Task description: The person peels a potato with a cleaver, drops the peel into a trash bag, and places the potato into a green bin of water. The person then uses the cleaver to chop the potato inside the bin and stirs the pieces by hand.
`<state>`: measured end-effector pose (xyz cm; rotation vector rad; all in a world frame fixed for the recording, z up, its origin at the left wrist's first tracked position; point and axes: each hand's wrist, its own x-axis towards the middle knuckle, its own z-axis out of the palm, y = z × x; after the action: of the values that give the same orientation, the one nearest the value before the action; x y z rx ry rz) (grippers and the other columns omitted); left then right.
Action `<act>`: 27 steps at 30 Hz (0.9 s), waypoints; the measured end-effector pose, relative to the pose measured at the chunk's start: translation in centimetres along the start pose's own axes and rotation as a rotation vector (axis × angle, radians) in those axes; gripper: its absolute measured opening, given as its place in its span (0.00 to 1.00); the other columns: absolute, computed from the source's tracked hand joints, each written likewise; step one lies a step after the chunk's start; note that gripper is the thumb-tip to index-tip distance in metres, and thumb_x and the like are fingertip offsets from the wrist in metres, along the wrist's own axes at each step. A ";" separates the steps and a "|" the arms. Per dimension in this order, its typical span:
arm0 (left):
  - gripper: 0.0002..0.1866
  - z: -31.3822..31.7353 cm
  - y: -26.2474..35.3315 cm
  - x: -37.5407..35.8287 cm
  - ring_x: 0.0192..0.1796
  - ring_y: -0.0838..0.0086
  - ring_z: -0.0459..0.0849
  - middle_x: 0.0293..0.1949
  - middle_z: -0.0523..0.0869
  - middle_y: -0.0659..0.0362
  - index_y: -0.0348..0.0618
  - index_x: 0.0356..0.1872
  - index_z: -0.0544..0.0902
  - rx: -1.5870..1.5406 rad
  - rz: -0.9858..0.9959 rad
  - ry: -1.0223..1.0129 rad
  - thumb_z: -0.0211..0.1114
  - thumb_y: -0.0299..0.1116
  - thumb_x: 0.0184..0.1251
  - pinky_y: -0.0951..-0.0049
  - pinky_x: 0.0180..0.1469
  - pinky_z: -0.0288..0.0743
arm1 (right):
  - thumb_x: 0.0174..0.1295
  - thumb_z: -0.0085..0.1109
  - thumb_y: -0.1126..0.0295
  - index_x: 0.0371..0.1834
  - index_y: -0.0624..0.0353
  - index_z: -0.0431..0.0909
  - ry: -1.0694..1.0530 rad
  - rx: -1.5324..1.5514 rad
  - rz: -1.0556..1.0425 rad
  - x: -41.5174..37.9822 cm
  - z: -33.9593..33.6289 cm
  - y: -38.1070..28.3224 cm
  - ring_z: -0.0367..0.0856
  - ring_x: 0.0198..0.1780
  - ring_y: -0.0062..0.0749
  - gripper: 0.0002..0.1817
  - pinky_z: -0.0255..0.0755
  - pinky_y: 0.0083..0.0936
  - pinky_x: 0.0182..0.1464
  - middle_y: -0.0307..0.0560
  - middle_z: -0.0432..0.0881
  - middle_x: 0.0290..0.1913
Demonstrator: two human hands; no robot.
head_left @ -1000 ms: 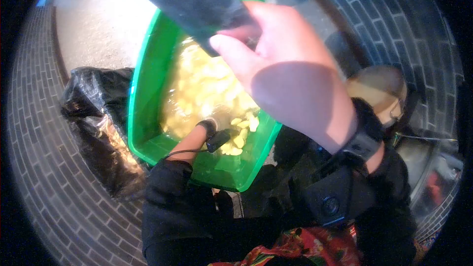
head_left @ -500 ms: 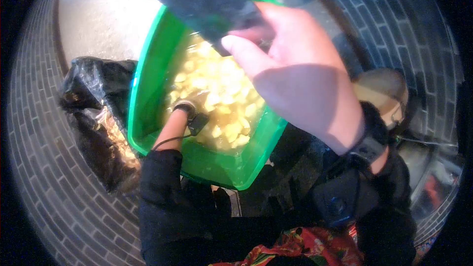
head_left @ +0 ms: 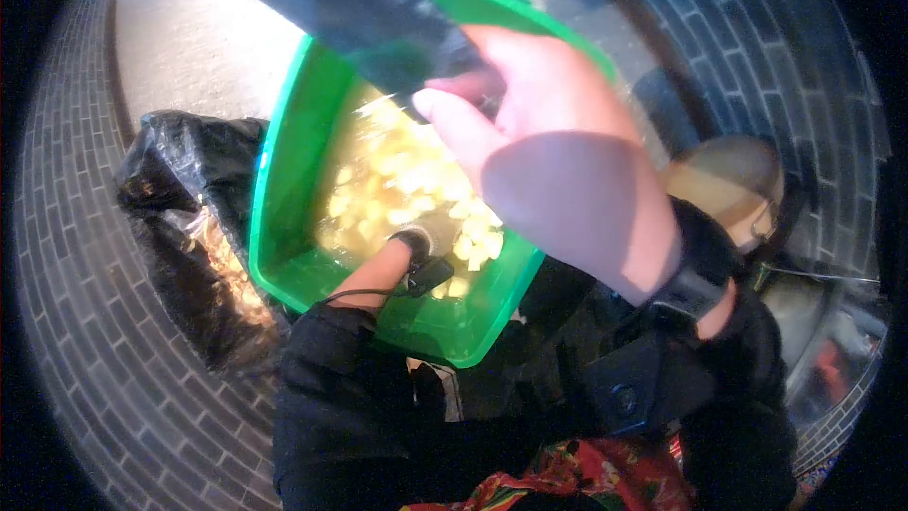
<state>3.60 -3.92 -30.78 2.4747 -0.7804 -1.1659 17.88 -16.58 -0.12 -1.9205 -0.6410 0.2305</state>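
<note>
A green tub (head_left: 268,180) stands before me, holding pale yellow chunks (head_left: 388,166) that look like cut potatoes in cloudy liquid. My left hand (head_left: 433,230), in a light glove, reaches in among the chunks; its fingers are hidden there. Close to the camera, my right hand (head_left: 530,99) is bare and raised above the tub. Its thumb and fingers close on the near end of a broad, dark, flat thing (head_left: 340,9), too blurred to name, which covers part of the tub's far side.
Left of the tub is an open black plastic bag (head_left: 189,166) with brownish scraps (head_left: 232,274) inside. A round beige object (head_left: 728,180) lies at the right. Grey brick paving (head_left: 85,255) surrounds a pale slab (head_left: 199,38). A cable runs by my left wrist.
My left hand has moved right and slightly down through the chunks, stirring them. My right hand, with the dark flat thing, has shifted a little left.
</note>
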 end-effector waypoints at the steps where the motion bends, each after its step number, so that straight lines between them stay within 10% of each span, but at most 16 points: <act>1: 0.24 -2.1 0.7 -0.4 0.54 0.54 0.82 0.53 0.83 0.44 0.48 0.60 0.77 0.010 0.022 0.061 0.59 0.43 0.64 0.61 0.59 0.73 | 0.62 0.59 0.74 0.60 0.63 0.74 -0.001 -0.025 -0.022 0.0 -0.1 -0.2 0.74 0.25 0.15 0.21 0.68 0.17 0.26 0.43 0.84 0.35; 3: 0.23 -6.9 0.6 -0.6 0.53 0.53 0.83 0.52 0.83 0.47 0.50 0.60 0.75 -0.112 -0.056 -0.163 0.60 0.41 0.63 0.60 0.57 0.74 | 0.62 0.60 0.74 0.59 0.63 0.74 -0.019 -0.050 0.072 -0.3 -0.8 -1.4 0.74 0.24 0.16 0.21 0.68 0.16 0.25 0.43 0.84 0.35; 9: 0.33 -2.7 -9.4 6.8 0.56 0.58 0.80 0.56 0.78 0.49 0.55 0.64 0.67 -0.564 -0.073 0.905 0.65 0.53 0.60 0.59 0.52 0.76 | 0.61 0.62 0.72 0.51 0.64 0.79 -0.050 -0.086 0.210 -0.4 -2.3 -1.7 0.73 0.23 0.14 0.16 0.65 0.13 0.24 0.45 0.86 0.36; 10: 0.41 -8.2 -6.5 3.3 0.61 0.59 0.76 0.63 0.71 0.50 0.64 0.69 0.62 -0.067 -0.412 0.471 0.68 0.58 0.55 0.58 0.54 0.76 | 0.60 0.63 0.72 0.50 0.65 0.79 -0.018 -0.079 0.229 -0.5 -2.5 -1.5 0.74 0.24 0.14 0.15 0.65 0.13 0.24 0.45 0.86 0.36; 14: 0.49 -14.8 -2.8 0.8 0.65 0.54 0.71 0.68 0.65 0.46 0.66 0.73 0.56 0.051 -0.614 0.412 0.73 0.56 0.49 0.57 0.60 0.73 | 0.60 0.63 0.72 0.50 0.65 0.79 0.056 -0.097 0.195 -0.4 -3.8 -1.4 0.79 0.26 0.22 0.15 0.69 0.19 0.29 0.47 0.86 0.35; 16: 0.51 -14.4 -4.3 2.4 0.66 0.49 0.69 0.70 0.60 0.44 0.61 0.73 0.58 -0.192 -0.554 0.486 0.74 0.56 0.47 0.54 0.62 0.71 | 0.59 0.62 0.74 0.51 0.64 0.78 0.012 -0.067 0.549 0.3 -4.9 -2.4 0.85 0.36 0.29 0.16 0.76 0.24 0.39 0.48 0.87 0.38; 23: 0.56 -11.7 -4.7 8.2 0.68 0.47 0.67 0.68 0.66 0.41 0.41 0.69 0.65 -0.322 -0.096 0.725 0.71 0.69 0.42 0.54 0.71 0.58 | 0.59 0.61 0.77 0.51 0.65 0.78 0.050 -0.019 0.370 0.3 -5.7 -1.3 0.86 0.45 0.31 0.15 0.77 0.24 0.43 0.51 0.86 0.41; 27: 0.47 -13.1 -0.8 6.8 0.64 0.51 0.73 0.60 0.77 0.44 0.45 0.59 0.76 -0.381 -0.239 0.229 0.72 0.67 0.40 0.57 0.67 0.65 | 0.60 0.61 0.77 0.52 0.65 0.77 0.044 -0.008 0.431 0.3 -5.9 -2.0 0.86 0.44 0.31 0.17 0.76 0.23 0.42 0.51 0.86 0.41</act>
<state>17.66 -6.78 -27.11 2.3589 -0.1813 -0.9713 20.08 -20.44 4.26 -2.0488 -0.1919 0.4549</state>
